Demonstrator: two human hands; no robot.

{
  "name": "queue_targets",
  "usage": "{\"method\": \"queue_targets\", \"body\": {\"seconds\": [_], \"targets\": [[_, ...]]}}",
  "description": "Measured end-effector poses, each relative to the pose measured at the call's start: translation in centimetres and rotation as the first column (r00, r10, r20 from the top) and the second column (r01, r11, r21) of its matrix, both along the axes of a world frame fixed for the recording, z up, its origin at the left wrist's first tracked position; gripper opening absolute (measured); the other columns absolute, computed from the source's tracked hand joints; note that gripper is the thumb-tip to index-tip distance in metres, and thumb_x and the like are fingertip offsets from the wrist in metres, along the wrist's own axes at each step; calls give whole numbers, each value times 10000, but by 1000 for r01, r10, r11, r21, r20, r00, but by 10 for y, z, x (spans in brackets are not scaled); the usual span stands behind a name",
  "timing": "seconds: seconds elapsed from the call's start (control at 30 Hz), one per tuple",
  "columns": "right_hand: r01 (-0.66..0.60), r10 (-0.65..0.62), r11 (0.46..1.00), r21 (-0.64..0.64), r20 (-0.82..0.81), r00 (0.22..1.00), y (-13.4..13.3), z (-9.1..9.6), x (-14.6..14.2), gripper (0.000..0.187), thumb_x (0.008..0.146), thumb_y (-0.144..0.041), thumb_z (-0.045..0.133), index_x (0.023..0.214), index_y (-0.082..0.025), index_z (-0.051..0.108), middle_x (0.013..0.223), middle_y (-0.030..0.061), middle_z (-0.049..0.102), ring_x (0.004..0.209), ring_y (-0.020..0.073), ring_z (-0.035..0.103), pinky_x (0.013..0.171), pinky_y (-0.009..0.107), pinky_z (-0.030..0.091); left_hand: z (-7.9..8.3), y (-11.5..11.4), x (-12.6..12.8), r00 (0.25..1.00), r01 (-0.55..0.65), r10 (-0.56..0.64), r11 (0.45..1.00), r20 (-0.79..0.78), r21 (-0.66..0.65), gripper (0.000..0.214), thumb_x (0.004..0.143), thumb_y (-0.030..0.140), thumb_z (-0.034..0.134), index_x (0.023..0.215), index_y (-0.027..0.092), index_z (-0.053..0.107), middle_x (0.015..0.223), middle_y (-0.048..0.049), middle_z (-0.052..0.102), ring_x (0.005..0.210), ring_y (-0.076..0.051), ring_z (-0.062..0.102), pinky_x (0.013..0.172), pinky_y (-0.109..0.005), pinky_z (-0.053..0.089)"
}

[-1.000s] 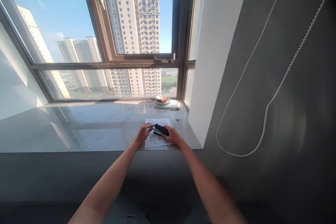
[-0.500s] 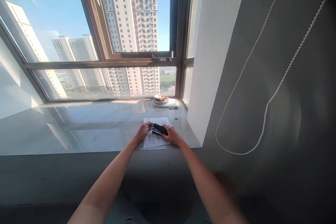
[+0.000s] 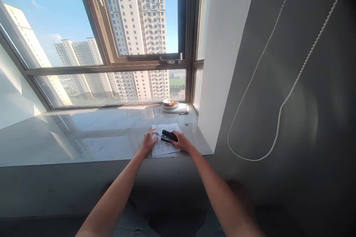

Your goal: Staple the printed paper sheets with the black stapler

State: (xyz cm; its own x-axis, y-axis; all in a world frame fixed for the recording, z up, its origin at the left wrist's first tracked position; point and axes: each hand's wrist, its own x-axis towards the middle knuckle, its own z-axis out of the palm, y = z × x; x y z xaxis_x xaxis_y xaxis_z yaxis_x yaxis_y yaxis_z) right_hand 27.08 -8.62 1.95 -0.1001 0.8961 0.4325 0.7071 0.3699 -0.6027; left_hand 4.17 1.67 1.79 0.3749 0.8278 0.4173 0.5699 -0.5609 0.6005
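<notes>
Your right hand [image 3: 182,142] grips the rear end of a black stapler [image 3: 170,135], the fingers and thumb closed around it. The stapler lies between your two hands, its front end pointing toward the left one, with its upper arm lifted away from the base. A thin metal part [image 3: 159,134] juts from that front end toward your left fingertips.

Your left hand [image 3: 149,141] has its thumb and fingers spread apart, just beside that metal; you cannot tell from here whether a fingertip touches it. Beneath the stapler and between your hands lie printed papers [image 3: 163,150], reaching under the fingers of both, on a glossy sill [image 3: 111,135].

Beyond your right hand, a small dark piece [image 3: 186,124] lies on the sill, too small to make out. Farther past it, near the window frame [image 3: 133,67], sits a stack of dishes [image 3: 170,108]. Well to the right of your right hand, a beaded cord [image 3: 254,160] hangs in a loop before the grey wall [image 3: 314,177].
</notes>
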Motion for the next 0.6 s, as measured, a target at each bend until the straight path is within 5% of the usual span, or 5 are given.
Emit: {"method": "queue_targets", "body": {"seconds": [0.3, 0.37, 0.43, 0.53, 0.6], "targets": [[-37, 37, 999, 23, 21, 999, 2, 1, 0, 316, 912, -297, 654, 1217, -231, 601, 1141, 68, 674, 1059, 236, 616, 886, 323, 484, 0, -18, 14, 934, 355, -347, 928, 85, -112, 729, 794, 158, 626, 1498, 227, 452, 1470, -121, 581, 1256, -290, 641, 1108, -446, 463], [-37, 37, 999, 25, 32, 999, 0, 1, 0, 319, 916, -331, 664, 1220, -250, 612, 1136, 59, 689, 1040, 238, 631, 884, 326, 481, 2, -20, 13, 967, 250, -245, 966, 70, -71, 607, 844, 176, 581, 1444, 239, 509, 1423, -100, 618, 1273, -284, 622, 1107, -442, 457], [11, -12, 999, 30, 29, 999, -1, 0, 1, 329, 896, -325, 691, 1216, -271, 634, 1121, 47, 709, 1029, 247, 645, 914, 347, 471, 1, -21, 12, 1000, -7, 7, 1000, 19, -5, 488, 881, 216, 564, 1369, 232, 574, 1387, -117, 629, 1332, -325, 553, 1116, -488, 428], [257, -252, 962, 94, -60, 966, -1, -4, 9, 345, 894, -272, 666, 1238, -269, 642, 1162, 61, 712, 1084, 277, 637, 993, 411, 437, -5, -20, 12, 931, -349, 350, 937, -106, 24, 510, 874, 302, 621, 1365, 172, 583, 1393, -213, 571, 1355, -425, 464, 1085, -566, 399], [470, -452, 873, 128, -148, 880, 0, -8, 17, 364, 913, -256, 611, 1276, -247, 632, 1222, 95, 691, 1151, 310, 602, 1022, 465, 414, -9, -16, 11, 895, -418, 415, 908, -161, 15, 517, 877, 303, 614, 1366, 137, 586, 1327, -249, 582, 1301, -438, 488, 1038, -558, 417]]}}
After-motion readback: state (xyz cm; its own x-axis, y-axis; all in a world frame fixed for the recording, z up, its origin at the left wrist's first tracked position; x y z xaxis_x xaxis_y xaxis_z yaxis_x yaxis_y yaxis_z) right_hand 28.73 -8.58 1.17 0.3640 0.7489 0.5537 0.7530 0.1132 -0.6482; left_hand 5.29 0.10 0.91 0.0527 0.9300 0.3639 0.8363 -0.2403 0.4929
